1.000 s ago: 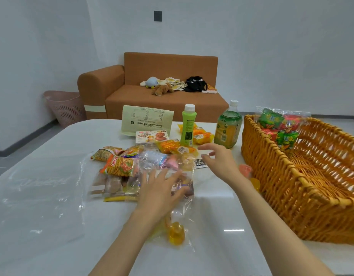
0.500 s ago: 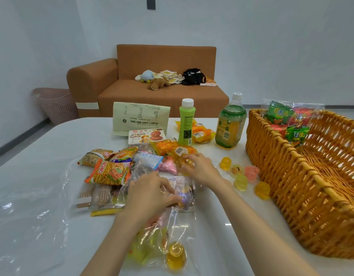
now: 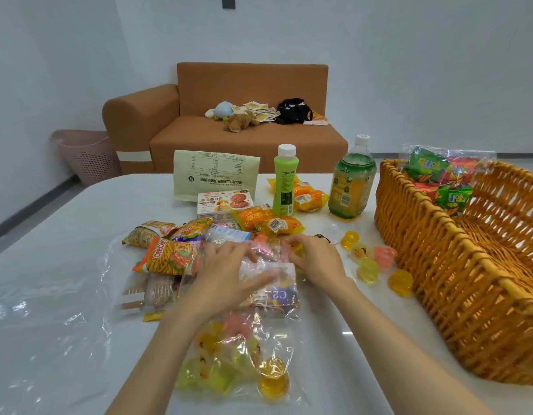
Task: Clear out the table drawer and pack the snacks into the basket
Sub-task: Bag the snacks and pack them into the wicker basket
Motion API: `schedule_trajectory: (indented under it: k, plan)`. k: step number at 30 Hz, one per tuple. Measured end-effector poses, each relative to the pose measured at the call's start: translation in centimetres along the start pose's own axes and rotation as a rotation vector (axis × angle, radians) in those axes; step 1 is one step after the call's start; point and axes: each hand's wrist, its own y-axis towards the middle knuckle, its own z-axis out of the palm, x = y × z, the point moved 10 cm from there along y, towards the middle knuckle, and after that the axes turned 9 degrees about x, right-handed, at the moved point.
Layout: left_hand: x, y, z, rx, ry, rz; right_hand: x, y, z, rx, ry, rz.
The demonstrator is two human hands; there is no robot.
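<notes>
A clear plastic bag of jelly cups (image 3: 238, 363) lies on the white table (image 3: 334, 339) in front of me. My left hand (image 3: 229, 274) holds the bag's upper end, fingers curled on the plastic. My right hand (image 3: 317, 259) is at the same end, its fingers curled round something yellow that looks like a jelly cup. Several loose jelly cups (image 3: 367, 269) lie between my right hand and the wicker basket (image 3: 439, 226) on the right. The basket holds green and red snack packs (image 3: 433, 175) at its far end. A pile of snack packets (image 3: 169, 256) lies left of my hands.
Behind the pile stand a cookie box (image 3: 224, 202), a pale paper pouch (image 3: 214, 169), a green bottle (image 3: 284, 181) and a tea bottle (image 3: 350, 187). Crumpled clear plastic sheet (image 3: 43, 310) covers the table's left side. A brown sofa (image 3: 247, 139) and pink bin (image 3: 88, 154) stand beyond.
My right hand came back from the loose jelly cups to the bag's upper end. My left hand slid up onto the bag. The camera tilted down and closer.
</notes>
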Motion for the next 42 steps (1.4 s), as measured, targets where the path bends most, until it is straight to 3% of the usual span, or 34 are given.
schedule_trajectory:
  k: [3,7,12,16,21,25,32,36,42]
  plan:
    - [1.2,-0.7,-1.8,-0.091,0.016,-0.059,-0.6,-0.9,-1.1,-0.063,0.080,0.019]
    - [4.2,-1.5,-3.0,-0.145,0.279,-0.196,-1.8,-1.6,-2.8,-0.090,0.575,0.115]
    - [5.1,-2.3,-3.5,-0.215,0.431,-0.219,2.5,-2.1,-7.1,-0.083,0.901,0.000]
    - [6.0,-2.6,-2.3,-0.133,0.415,-0.272,5.7,-3.2,-9.7,-0.087,0.932,-0.066]
    - [6.6,-2.7,-3.1,-0.161,0.355,-0.283,7.6,-3.8,-9.8,0.001,0.962,-0.086]
    - [6.3,-2.7,-4.1,-0.245,0.334,-0.271,7.7,-3.7,-7.5,0.127,1.064,0.020]
    - [6.4,-3.1,-6.5,-0.449,0.053,-0.149,8.3,-3.7,-5.3,0.215,1.061,0.050]
    - [5.8,-2.7,-6.6,-0.375,-0.138,-0.016,8.5,-3.2,-5.1,0.221,1.009,0.053]
    - [4.8,-3.6,-7.3,-0.319,-0.027,0.030,9.9,-2.6,-6.5,0.178,0.960,-0.023]
